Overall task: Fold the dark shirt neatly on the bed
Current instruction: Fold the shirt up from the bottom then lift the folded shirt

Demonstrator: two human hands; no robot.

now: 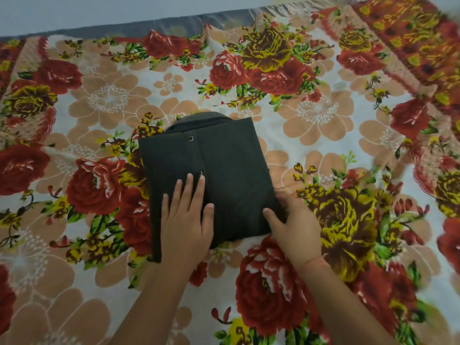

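Note:
The dark shirt lies folded into a compact rectangle in the middle of the bed, collar at the far end, two metal snaps showing down its front. My left hand rests flat on the near left part of the shirt, fingers spread, palm down. My right hand is at the shirt's near right corner, thumb on top of the fabric and fingers tucked along or under the right edge, partly hidden by the cloth.
The bed is covered by a floral sheet with red, yellow and beige flowers. A grey strip and pale wall run along the far edge. A red patterned border crosses the far right.

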